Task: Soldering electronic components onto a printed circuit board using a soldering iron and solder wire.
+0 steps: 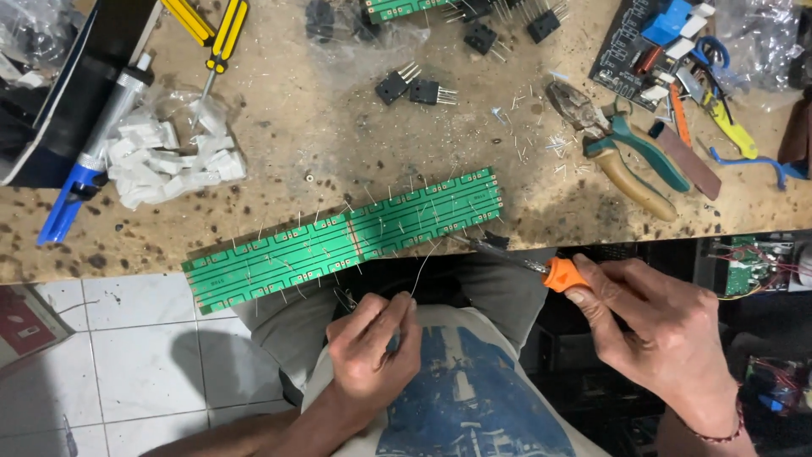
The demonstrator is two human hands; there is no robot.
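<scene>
The thin silver solder wire (425, 264) is too fine to trace into the left hand (372, 347). The yellow-handled screwdrivers (209, 25) are cut off by the top edge.

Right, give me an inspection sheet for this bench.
Surface: worn wooden bench, stained and pitted.
Job's things: long green circuit board overhanging the bench's near edge; orange-collared soldering iron; thin solder wire.
Clutter: pliers, yellow-handled cutters, black transistors, white parts in a bag, clipped leads.
Hands: left hand pinches the solder wire; right hand grips the soldering iron.
Cables: nothing seen.
Surroundings: white tiled floor.
</scene>
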